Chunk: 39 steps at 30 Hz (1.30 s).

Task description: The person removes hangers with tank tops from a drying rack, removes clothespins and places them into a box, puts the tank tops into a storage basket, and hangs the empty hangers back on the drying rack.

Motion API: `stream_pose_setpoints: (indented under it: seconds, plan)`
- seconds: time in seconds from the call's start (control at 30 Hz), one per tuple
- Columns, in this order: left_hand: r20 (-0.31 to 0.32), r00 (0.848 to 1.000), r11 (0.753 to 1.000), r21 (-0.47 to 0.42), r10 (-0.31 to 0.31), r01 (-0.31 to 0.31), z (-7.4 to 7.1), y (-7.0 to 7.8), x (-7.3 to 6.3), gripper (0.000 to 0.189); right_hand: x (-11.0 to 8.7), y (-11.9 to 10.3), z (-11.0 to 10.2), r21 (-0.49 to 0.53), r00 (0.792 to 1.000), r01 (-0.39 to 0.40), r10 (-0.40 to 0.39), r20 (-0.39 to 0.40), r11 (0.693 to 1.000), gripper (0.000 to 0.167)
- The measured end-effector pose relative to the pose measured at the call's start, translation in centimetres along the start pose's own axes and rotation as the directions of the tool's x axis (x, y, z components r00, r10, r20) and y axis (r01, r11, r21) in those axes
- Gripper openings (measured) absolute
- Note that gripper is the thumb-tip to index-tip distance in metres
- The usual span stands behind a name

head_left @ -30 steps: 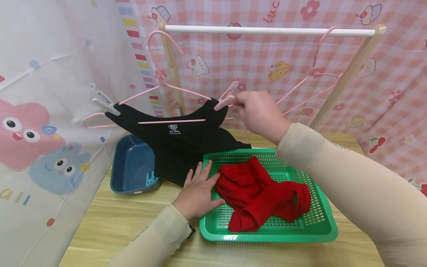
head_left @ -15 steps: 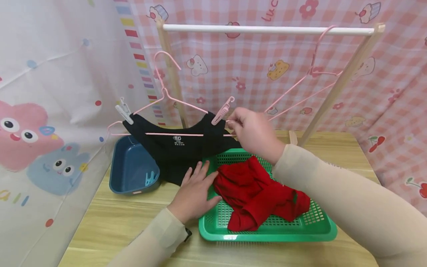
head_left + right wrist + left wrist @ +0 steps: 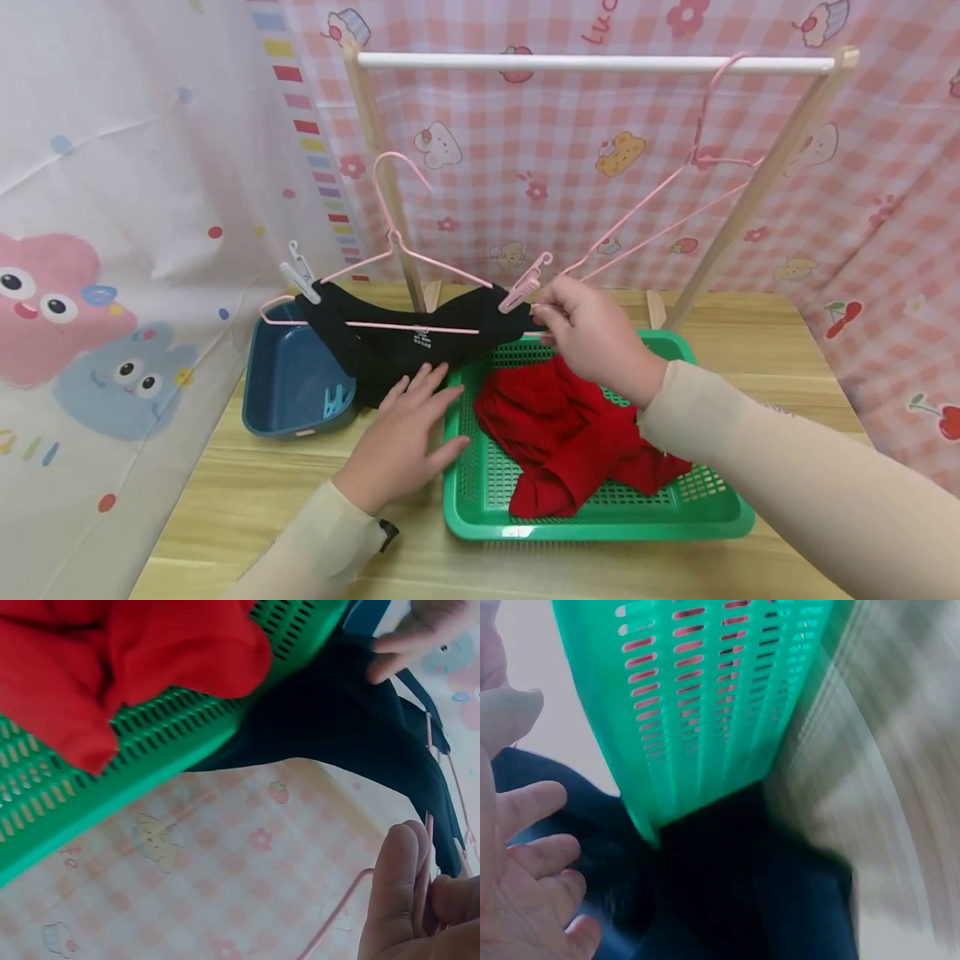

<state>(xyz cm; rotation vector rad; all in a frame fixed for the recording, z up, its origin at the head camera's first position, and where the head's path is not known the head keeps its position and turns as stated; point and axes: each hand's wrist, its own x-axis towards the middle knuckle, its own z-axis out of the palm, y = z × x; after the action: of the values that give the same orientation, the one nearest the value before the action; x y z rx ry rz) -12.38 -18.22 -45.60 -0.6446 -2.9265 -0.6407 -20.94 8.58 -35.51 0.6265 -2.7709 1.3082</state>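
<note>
A black tank top [image 3: 397, 357] hangs on a pink clothes hanger [image 3: 393, 239], low beside the green basket. On its left strap sits a grey clothespin [image 3: 300, 282], and a pink clothespin [image 3: 521, 292] clips the right one. My right hand [image 3: 592, 337] pinches the right end of the hanger; the right wrist view shows finger and thumb closed on the pink wire [image 3: 424, 881]. Over the lower part of the tank top, my left hand [image 3: 401, 442] has its fingers spread and holds nothing. The garment's lower end is partly hidden behind that hand.
The green basket [image 3: 600, 532] holds a crumpled red garment [image 3: 558, 425]. To the left stands a blue basin [image 3: 281, 367] with a light blue clothespin [image 3: 333, 402] in it. Behind, a rack with a white rod [image 3: 592, 62] carries another pink hanger [image 3: 703, 117].
My right hand has brought the hanger and tank top down and slightly to the right, shifting its grip from near the pink clothespin to the hanger's end. The left hand has drawn back toward me.
</note>
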Motion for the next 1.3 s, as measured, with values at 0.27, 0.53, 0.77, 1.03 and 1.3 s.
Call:
stream_pose_setpoints:
  seconds: [0.27,0.53,0.77,1.03,1.3]
  plan:
    - [-0.031,0.999,1.000,0.002,0.015,-0.015,-0.9,-1.2,-1.6,0.058,-2.4,2.2,-1.4,-0.011,1.000,-0.018,0.018,-0.004,1.000,0.009]
    - [-0.061,0.997,0.999,-0.015,0.038,-0.039,-0.7,-2.3,-2.5,0.052,-4.5,4.6,-3.1,0.067,0.999,-0.037,0.039,-0.027,0.997,0.006]
    - [-0.066,0.998,1.000,-0.009,0.024,-0.025,-0.7,-2.9,-2.6,0.050,-6.3,7.3,-4.4,0.130,1.000,-0.018,0.018,0.002,0.991,0.010]
    - [-0.081,0.995,0.998,0.019,-0.063,0.064,-0.3,-3.4,-2.3,0.052,-7.9,9.8,-5.4,0.278,0.997,0.050,-0.064,0.043,0.959,0.015]
    - [-0.054,0.984,0.985,-0.010,-0.171,0.171,0.3,-3.9,-1.6,0.062,-9.2,11.6,-6.4,0.352,0.995,0.069,-0.091,0.046,0.933,0.013]
